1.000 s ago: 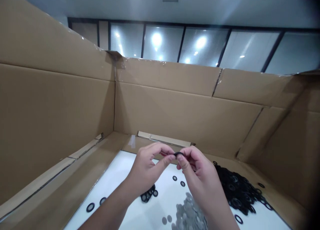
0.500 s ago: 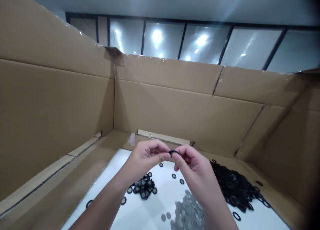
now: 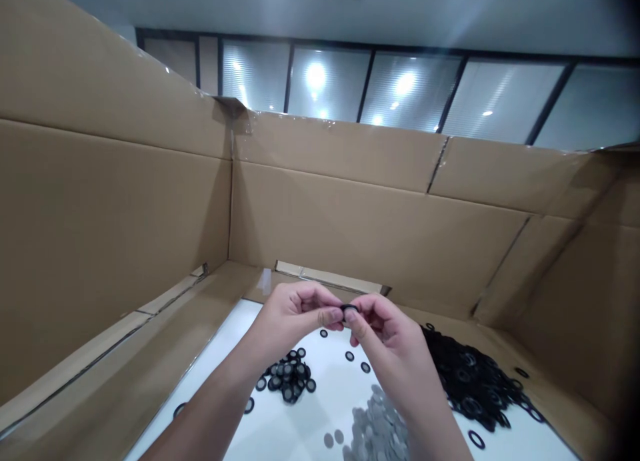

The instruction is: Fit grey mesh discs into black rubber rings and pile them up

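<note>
Black rubber ring (image 3: 349,308), small and seen almost edge-on, sits pinched between the fingertips of both hands, above the middle of the white desk (image 3: 320,424). The left hand (image 3: 293,317) and right hand (image 3: 387,337) are curled narrow and hold the ring from either side, their fingers nearly meeting around it. The fingers hide most of the ring, so its inner part cannot be made out.

Just below the left hand, a small heap of black rings with grey centres (image 3: 289,375) lies on the desk. A few single black rings (image 3: 365,367) are scattered between that heap and the right hand. Under the right forearm, a pile of grey discs (image 3: 377,424) is partly hidden by the arm. Further right, a large heap of loose black rings (image 3: 473,381) spreads from the desk onto the cardboard edge beside it. Brown cardboard walls (image 3: 360,227) rise around the desk, with frosted glass panels (image 3: 325,81) beyond them.
</note>
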### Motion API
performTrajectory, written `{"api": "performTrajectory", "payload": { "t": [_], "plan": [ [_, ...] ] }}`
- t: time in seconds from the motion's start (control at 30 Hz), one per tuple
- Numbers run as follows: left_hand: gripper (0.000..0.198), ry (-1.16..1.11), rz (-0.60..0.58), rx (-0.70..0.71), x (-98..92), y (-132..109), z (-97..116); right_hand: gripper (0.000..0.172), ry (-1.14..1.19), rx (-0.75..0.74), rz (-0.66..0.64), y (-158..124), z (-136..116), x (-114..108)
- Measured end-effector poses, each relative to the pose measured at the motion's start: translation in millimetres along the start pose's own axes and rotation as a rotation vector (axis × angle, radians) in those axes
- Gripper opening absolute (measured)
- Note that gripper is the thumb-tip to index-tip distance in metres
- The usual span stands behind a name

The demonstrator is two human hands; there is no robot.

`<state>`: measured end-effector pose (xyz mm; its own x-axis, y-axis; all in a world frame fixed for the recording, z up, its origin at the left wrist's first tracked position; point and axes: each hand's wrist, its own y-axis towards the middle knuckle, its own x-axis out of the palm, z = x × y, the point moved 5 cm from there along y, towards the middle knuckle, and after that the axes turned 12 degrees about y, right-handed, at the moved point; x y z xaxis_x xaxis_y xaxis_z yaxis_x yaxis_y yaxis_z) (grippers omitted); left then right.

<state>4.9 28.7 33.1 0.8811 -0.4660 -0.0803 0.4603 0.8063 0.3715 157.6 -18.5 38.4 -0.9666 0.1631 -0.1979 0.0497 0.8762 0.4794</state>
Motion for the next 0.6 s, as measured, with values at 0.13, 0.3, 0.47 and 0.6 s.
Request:
{"api": "performTrajectory", "payload": {
  "t": [0.13, 0.3, 0.47, 0.6],
  "plan": [
    [0.012, 0.035, 0.012, 0.039, -0.5, -1, 1, 0.024, -0.009, 0.004, -0.041, 0, -4, 1],
    [0.012, 0.085, 0.005, 0.056, -0.2, -4, 4, 0.025, -0.092, 0.030, -0.069, -4, -8, -5],
    [0.017, 0.005, -0.008, 0.039, 4.3, -3, -1, 0.019, 0.023, 0.027, 0.000, -3, -4, -6],
    [0.019, -0.115, 0.047, 0.025, 4.5, -1, -6, 0.018, 0.247, 0.006, 0.098, 1, 3, -3]
  ]
}}
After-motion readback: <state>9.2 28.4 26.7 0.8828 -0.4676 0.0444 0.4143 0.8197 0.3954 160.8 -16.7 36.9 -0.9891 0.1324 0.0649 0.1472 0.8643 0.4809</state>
